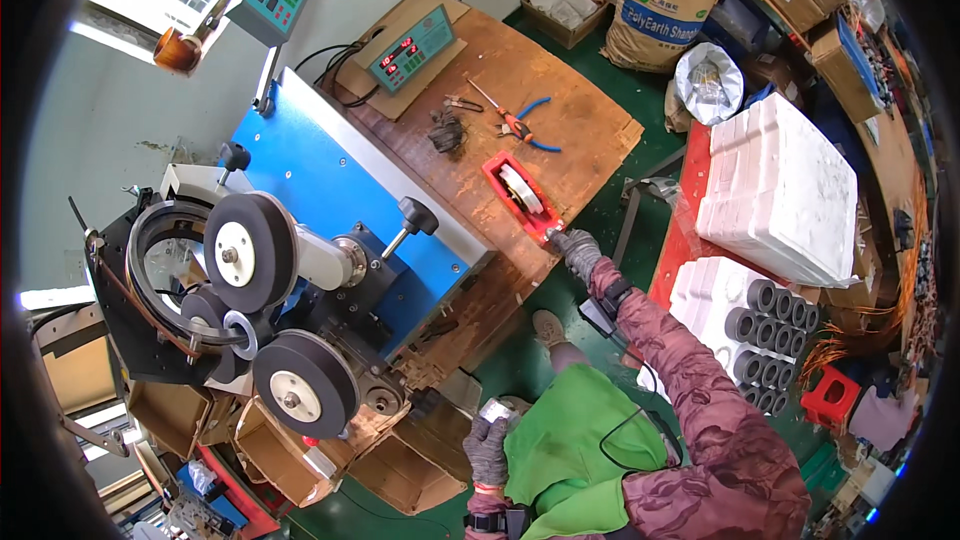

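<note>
My right hand (580, 252), in a grey glove, reaches to the near end of a red tape dispenser (492, 172) on the wooden bench. Its fingers are drawn together at the dispenser's cutting end; what they pinch is too small to make out. A roll of white tape (521, 188) sits in the dispenser. Low beside the green apron, my left hand (487, 452), also gloved, is closed round a pale, silvery round thing (497, 410), partly covered by the fingers. Left of it stands a winding machine with black rollers (250, 250) and a grey ring (240, 335) between them.
On the wooden bench (590, 140) lie blue-handled pliers (540, 105), a screwdriver (484, 92) and a digital control box (412, 48). Cardboard boxes (415, 465) stand below the machine. At right are white foam boxes (780, 190) and several dark rings (762, 295).
</note>
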Available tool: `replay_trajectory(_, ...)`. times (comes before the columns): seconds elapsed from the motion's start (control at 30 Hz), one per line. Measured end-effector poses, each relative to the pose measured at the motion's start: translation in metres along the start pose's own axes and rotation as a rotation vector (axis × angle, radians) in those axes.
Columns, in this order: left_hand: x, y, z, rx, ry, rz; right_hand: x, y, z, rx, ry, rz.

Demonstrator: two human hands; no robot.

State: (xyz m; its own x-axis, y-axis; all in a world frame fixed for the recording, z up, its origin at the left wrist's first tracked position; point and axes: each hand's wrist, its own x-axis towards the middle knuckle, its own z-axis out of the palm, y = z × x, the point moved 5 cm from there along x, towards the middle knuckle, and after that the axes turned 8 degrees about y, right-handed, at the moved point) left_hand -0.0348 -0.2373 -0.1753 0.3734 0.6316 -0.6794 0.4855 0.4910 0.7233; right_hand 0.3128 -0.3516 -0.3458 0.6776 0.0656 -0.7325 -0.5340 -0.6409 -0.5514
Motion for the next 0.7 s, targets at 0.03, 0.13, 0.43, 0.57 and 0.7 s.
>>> replay_trajectory(0.03,-0.002,0.004,0.002,0.019,0.013,0.034,0.0,-0.002,-0.001,-0.045,0.005,-0.001)
replay_trajectory(0.13,-0.001,-0.001,-0.003,0.039,0.044,0.062,-0.016,-0.005,-0.004,0.023,-0.034,-0.035)
replay_trajectory(0.43,0.005,0.007,0.006,0.252,0.021,0.129,-0.016,0.014,0.009,0.445,-0.128,-0.079)
replay_trajectory(0.57,0.006,0.001,0.013,0.094,-0.048,-0.05,-0.017,0.063,0.039,0.549,-0.547,0.387)
replay_trajectory(0.7,0.005,0.012,0.001,-0.01,0.006,-0.119,-0.123,0.012,0.042,-0.01,-0.673,-0.063)
